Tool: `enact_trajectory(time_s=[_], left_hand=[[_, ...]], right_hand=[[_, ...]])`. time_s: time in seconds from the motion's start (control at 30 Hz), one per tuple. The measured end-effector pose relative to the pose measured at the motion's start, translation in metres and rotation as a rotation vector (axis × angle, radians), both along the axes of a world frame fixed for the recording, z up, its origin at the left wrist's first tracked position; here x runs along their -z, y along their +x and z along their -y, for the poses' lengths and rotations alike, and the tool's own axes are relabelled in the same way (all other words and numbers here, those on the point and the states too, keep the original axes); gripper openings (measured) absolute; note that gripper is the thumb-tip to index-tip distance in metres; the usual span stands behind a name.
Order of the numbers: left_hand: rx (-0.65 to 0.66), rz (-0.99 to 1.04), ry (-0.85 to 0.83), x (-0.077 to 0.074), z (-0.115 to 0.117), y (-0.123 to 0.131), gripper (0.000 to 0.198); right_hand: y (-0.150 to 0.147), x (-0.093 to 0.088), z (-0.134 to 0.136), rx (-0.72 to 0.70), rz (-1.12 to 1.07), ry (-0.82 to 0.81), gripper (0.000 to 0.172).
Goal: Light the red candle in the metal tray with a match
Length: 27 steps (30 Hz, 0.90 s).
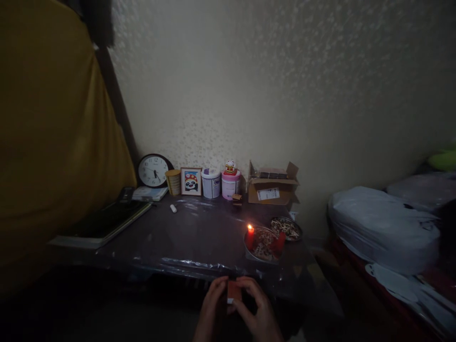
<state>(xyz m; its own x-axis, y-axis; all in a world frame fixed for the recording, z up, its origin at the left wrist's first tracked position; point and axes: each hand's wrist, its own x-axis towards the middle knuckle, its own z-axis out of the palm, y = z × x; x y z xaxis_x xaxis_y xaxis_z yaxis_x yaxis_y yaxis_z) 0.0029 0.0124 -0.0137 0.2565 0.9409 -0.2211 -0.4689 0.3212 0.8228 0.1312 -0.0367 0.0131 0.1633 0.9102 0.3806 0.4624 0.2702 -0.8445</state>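
Both hands come up from the bottom of the view, just in front of the table edge. Between them is a small matchbox (234,291), orange-brown with a pale strip at its lower end. My left hand (214,299) is closed on its left side, and my right hand (255,304) pinches the right side with thumb and fingers. Beyond the hands, a lit red candle (251,238) stands upright at the left of a round metal plate (261,259). Dark bits cover the plate, and a red object (280,241), perhaps another candle, is at its right.
Behind it sits a second plate (299,233) with matchsticks. Along the wall are a clock (154,171), a framed panda picture (191,182), tubs (211,184), and an open cardboard box (273,191). A yellow curtain (60,118) hangs left; a white plastic bag (384,228) lies right.
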Motion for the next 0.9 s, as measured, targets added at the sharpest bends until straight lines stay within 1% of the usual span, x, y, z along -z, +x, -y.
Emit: enact_trajectory(time_s=[0.07,0.13,0.3,0.4,0.5,0.57,0.67,0.77,0.9], left_hand=[[0.022,0.155,-0.083,0.003,0.003,-0.001,0.027],[0.037,0.237,-0.169,0.004,0.006,-0.002,0.024],[0.025,0.211,-0.293,-0.002,0.007,0.001,0.019],[0.060,0.218,-0.343,-0.005,0.005,0.004,0.020],[0.093,0.251,-0.317,-0.002,0.003,0.006,0.023],[0.076,0.247,-0.266,0.002,0.003,0.006,0.023],[0.042,0.145,-0.215,0.008,0.002,0.004,0.025],[0.051,0.030,-0.178,0.012,0.000,0.003,0.026],[0.043,-0.008,-0.119,0.014,-0.002,0.003,0.024]], right_hand=[[-0.003,-0.001,0.001,-0.008,-0.008,-0.007,0.017],[-0.005,-0.001,0.001,-0.017,0.000,-0.016,0.017],[-0.005,0.003,0.001,-0.055,0.061,-0.014,0.020],[-0.003,0.006,-0.001,-0.070,0.075,-0.012,0.021],[-0.002,0.009,-0.002,-0.088,0.095,-0.016,0.021],[-0.002,0.009,-0.002,-0.098,0.121,-0.018,0.021],[-0.002,0.010,-0.001,-0.085,0.159,-0.016,0.022],[-0.001,0.012,-0.002,-0.062,0.206,-0.007,0.022],[0.001,0.013,-0.003,-0.077,0.257,0.009,0.023]])
